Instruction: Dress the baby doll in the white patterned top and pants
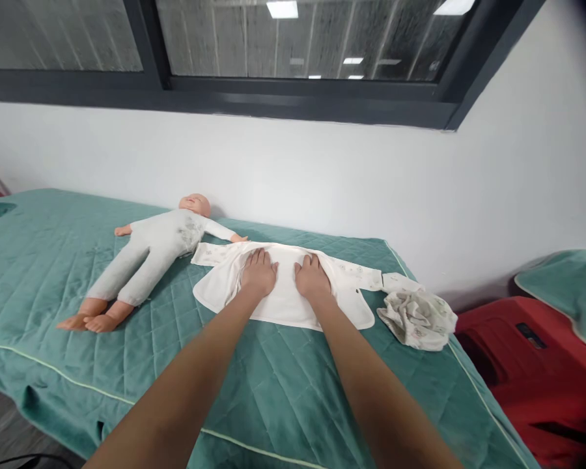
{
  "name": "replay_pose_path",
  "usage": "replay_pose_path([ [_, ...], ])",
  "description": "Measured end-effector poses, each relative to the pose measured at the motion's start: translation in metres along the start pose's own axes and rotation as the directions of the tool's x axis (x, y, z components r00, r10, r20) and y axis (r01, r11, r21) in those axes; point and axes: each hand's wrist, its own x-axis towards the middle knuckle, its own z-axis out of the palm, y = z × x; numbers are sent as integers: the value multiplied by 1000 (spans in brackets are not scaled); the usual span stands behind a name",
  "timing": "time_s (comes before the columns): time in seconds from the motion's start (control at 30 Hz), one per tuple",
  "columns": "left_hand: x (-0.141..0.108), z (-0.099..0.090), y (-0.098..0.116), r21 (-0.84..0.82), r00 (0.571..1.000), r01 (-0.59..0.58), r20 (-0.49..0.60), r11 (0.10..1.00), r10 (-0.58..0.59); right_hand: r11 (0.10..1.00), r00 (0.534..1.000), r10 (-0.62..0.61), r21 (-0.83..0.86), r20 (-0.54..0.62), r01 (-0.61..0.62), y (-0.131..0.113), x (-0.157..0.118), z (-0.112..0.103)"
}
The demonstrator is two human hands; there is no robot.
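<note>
A white baby shirt [284, 293] with patterned sleeves lies opened out on the green quilted cover. Its front panels are spread to both sides. My left hand [260, 272] rests on the left part of the shirt, fingers stretched out and pointing away from me. On the right part my right hand [313, 276] lies flat in the same way, with a strip of white cloth between the two. Neither hand grips the fabric. Left of the shirt a baby doll [159, 244] in a pale grey-white suit lies on its back, one hand near the shirt's left sleeve.
A crumpled patterned cloth [420, 316] sits right of the shirt, near the edge of the green quilted cover [283, 378]. A white wall [283, 169] with a dark-framed window [297, 98] stands behind. Beyond the right edge is a red plastic object [532, 365] with green cloth over it.
</note>
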Motion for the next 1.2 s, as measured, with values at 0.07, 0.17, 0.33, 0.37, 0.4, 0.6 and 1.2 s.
replay_pose_path([
  [0.07,-4,1,3,-4,999,27,20,1000,-27,1000,1000,9,-8,-14,-9,-4,-2,0],
  [0.17,-11,0,7,-2,997,60,38,998,-60,999,999,31,-20,-35,-32,-10,-6,-1],
  [0.33,-24,-3,14,-6,994,91,60,996,-91,999,999,-6,-34,-31,5,-15,-18,0],
  [0.37,-26,-4,15,-9,994,94,64,996,-93,999,999,-23,-37,-27,22,-15,-21,0],
  [0.4,-28,-5,16,-11,993,96,67,995,-95,999,999,-38,-40,-23,37,-15,-24,0],
  [0.6,-38,-10,21,-27,990,108,92,994,-106,996,997,-77,-51,28,78,-17,-39,0],
  [1.2,-92,-33,20,-39,989,17,145,999,-11,990,969,-114,-58,218,129,-22,-94,-20],
])
